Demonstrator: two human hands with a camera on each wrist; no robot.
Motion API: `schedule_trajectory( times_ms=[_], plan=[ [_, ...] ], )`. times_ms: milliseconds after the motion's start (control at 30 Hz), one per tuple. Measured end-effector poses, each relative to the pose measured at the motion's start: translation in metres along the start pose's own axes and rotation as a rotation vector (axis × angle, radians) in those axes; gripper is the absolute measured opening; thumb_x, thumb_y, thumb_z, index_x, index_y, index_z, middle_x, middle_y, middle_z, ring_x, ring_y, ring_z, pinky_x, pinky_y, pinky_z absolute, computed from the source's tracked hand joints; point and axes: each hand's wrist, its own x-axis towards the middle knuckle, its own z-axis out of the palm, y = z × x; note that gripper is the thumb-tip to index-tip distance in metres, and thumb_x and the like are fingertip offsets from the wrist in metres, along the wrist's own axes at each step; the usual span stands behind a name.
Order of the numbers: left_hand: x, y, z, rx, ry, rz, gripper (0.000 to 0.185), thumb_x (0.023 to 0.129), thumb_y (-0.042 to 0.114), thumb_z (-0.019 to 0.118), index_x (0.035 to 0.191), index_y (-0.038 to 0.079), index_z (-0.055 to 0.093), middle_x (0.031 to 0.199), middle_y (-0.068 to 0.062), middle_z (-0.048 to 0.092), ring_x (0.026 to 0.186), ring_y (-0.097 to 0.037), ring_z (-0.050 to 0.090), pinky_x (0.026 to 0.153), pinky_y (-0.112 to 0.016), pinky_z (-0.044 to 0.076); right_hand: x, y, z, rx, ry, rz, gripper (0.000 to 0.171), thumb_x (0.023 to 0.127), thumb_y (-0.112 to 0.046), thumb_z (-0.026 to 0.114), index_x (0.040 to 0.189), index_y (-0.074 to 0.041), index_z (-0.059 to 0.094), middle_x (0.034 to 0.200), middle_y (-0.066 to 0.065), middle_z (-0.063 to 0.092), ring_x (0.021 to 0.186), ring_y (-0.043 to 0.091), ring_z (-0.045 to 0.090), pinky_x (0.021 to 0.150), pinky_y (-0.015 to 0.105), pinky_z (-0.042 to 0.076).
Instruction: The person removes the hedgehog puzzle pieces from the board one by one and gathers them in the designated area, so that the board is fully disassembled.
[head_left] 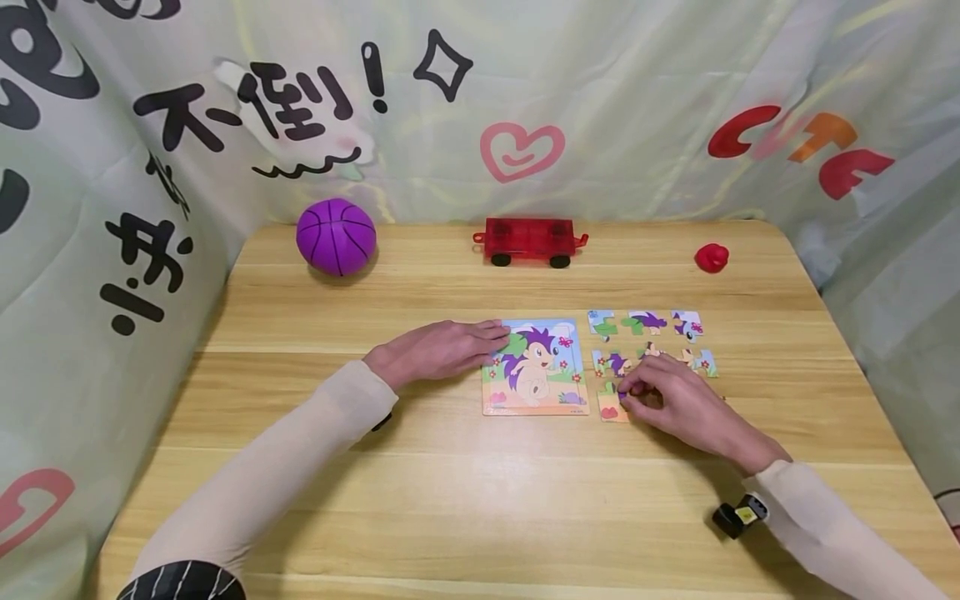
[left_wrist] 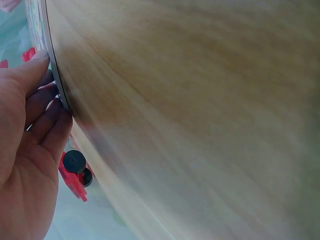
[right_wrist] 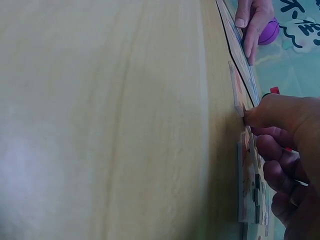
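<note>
A square puzzle board point(head_left: 542, 406) with a purple-haired hedgehog picture lies flat on the table. My left hand point(head_left: 447, 348) rests at its left side, fairly straight fingers touching the edge and upper left corner. To the right of the board, my right hand point(head_left: 684, 407) is low over loose jigsaw pieces, its thumb and index finger pinching a puzzle piece that they mostly hide. Beside those fingertips lies a corner piece with a pink shape point(head_left: 611, 412). In the right wrist view, the other fingers are curled above stacked-looking pieces point(right_wrist: 245, 200).
More pieces form a top row, including a purple one point(head_left: 649, 320), and a middle row partly behind the right hand. Along the table's back stand a purple ball point(head_left: 336, 237), a red toy wagon point(head_left: 529, 242) and a small red object point(head_left: 712, 258). A printed curtain point(head_left: 630, 92) surrounds the table.
</note>
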Motion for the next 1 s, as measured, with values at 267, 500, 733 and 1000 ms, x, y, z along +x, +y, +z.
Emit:
schedule_trajectory(
  times_ms=[267,500,733,1000],
  plan=[
    [-0.0002,-0.0005,-0.0011,-0.013,0.003,-0.003,0.05,0.107,0.03,0.048,0.153,0.014,0.04,0.16,-0.001,0.037,0.15,-0.019,0.031,0.118,-0.037,0.036,0.0007,0.0002,0.0,0.0,-0.012,0.014,0.015,0.086,-0.02,0.079,0.098,-0.023,0.071,0.094,-0.012,0.06,0.084,0.008,0.051,0.072,0.027,0.05],
    [0.0003,-0.0007,-0.0011,-0.006,0.002,-0.005,0.05,0.107,0.031,0.048,0.153,0.014,0.04,0.16,0.0,0.037,0.149,-0.019,0.031,0.117,-0.037,0.036,0.0008,0.0013,0.0001,0.001,-0.006,0.008,0.015,0.086,-0.02,0.079,0.098,-0.023,0.071,0.093,-0.012,0.06,0.084,0.008,0.051,0.072,0.026,0.049],
    [0.0005,-0.0015,-0.0004,-0.018,-0.01,-0.008,0.051,0.107,0.032,0.047,0.154,0.014,0.039,0.161,0.0,0.035,0.15,-0.019,0.029,0.118,-0.036,0.035,0.0002,0.002,0.0005,0.008,-0.012,0.019,0.015,0.086,-0.02,0.079,0.097,-0.024,0.07,0.093,-0.012,0.06,0.083,0.008,0.051,0.071,0.025,0.049],
    [0.0006,-0.0004,-0.0018,-0.03,-0.014,-0.014,0.051,0.107,0.031,0.047,0.154,0.014,0.038,0.161,0.0,0.035,0.151,-0.018,0.028,0.119,-0.036,0.032,0.0006,0.0015,0.0007,0.003,-0.016,0.035,0.015,0.086,-0.02,0.079,0.097,-0.024,0.07,0.094,-0.011,0.06,0.084,0.009,0.051,0.072,0.027,0.048]
  ],
)
